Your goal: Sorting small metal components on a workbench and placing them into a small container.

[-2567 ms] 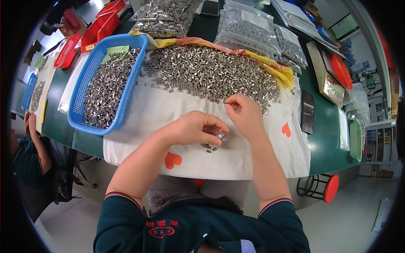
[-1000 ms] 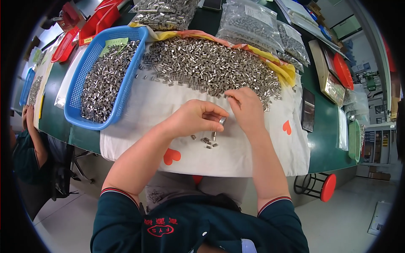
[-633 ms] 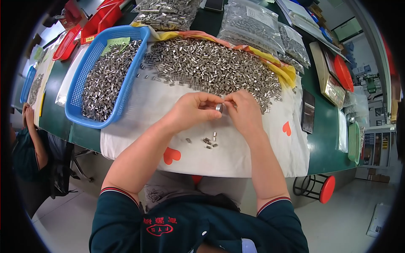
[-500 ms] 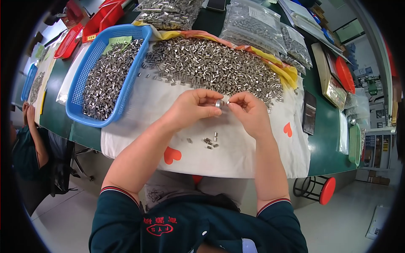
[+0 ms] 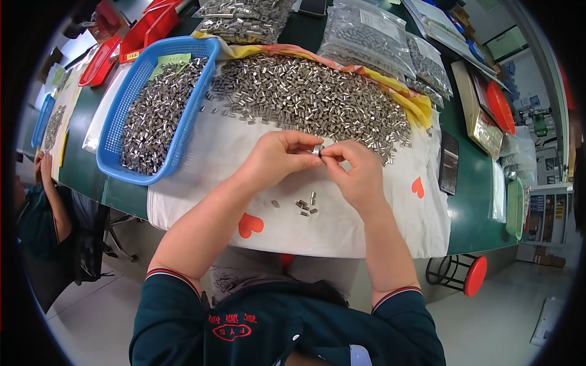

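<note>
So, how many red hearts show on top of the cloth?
2: left heart beside the left forearm, right heart beside the right forearm. The metal pieces may hide more.

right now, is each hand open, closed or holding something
Left hand: closed, holding a round, shiny silver metal piece between thumb and fingers.
Right hand: closed in a pinch beside that piece; whether it grips anything cannot be told.

Round silver piece (image 5: 317, 149) between fingers (image 5: 301, 139), small metal cylinders (image 5: 305, 91) heaped beyond
</note>
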The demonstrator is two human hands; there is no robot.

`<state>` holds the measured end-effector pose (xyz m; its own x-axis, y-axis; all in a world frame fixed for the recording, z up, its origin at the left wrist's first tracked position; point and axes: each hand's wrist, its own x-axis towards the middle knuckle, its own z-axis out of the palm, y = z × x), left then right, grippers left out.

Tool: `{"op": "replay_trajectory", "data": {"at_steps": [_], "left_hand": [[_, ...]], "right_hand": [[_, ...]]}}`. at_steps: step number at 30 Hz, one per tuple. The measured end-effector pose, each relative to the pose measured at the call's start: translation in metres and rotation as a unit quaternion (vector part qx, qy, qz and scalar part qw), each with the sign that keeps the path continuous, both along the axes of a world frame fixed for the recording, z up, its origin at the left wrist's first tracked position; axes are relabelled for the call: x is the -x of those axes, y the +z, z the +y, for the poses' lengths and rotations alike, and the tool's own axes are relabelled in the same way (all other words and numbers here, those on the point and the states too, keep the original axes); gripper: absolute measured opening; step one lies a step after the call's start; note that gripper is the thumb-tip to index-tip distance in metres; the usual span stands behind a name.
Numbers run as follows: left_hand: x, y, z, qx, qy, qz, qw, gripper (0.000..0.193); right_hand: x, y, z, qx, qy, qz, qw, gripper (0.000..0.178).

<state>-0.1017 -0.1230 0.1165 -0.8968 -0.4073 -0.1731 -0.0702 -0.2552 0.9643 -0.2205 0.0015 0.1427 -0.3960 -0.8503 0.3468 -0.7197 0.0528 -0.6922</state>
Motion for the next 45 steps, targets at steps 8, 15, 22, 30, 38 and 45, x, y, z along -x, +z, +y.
{"op": "replay_trajectory", "data": {"at_steps": [8, 15, 22, 30, 38, 45], "left_hand": [[-0.003, -0.001, 0.001, -0.024, -0.042, -0.015, 0.999, 0.034], [-0.003, 0.008, 0.004, 0.030, -0.136, -0.024, 0.990, 0.031], [-0.004, 0.007, 0.002, 0.002, -0.109, -0.009, 0.994, 0.030], [-0.002, 0.006, -0.002, -0.061, -0.027, -0.010, 0.998, 0.033], [-0.001, 0.007, -0.002, -0.067, -0.032, 0.000, 0.997, 0.034], [0.000, -0.001, -0.001, 0.000, -0.004, -0.012, 1.000, 0.033]], "right_hand": [[0.017, 0.006, 0.004, -0.117, 0.046, -0.220, 0.968, 0.008], [0.036, -0.014, 0.002, -0.080, -0.107, -0.050, 0.990, 0.008], [0.021, -0.025, -0.009, -0.108, -0.118, 0.120, 0.980, 0.005], [0.012, -0.007, -0.005, -0.120, -0.091, -0.121, 0.981, 0.006], [0.008, -0.002, 0.000, -0.022, 0.029, -0.197, 0.980, 0.009], [-0.003, -0.004, -0.001, -0.010, -0.004, -0.020, 1.000, 0.011]]}}
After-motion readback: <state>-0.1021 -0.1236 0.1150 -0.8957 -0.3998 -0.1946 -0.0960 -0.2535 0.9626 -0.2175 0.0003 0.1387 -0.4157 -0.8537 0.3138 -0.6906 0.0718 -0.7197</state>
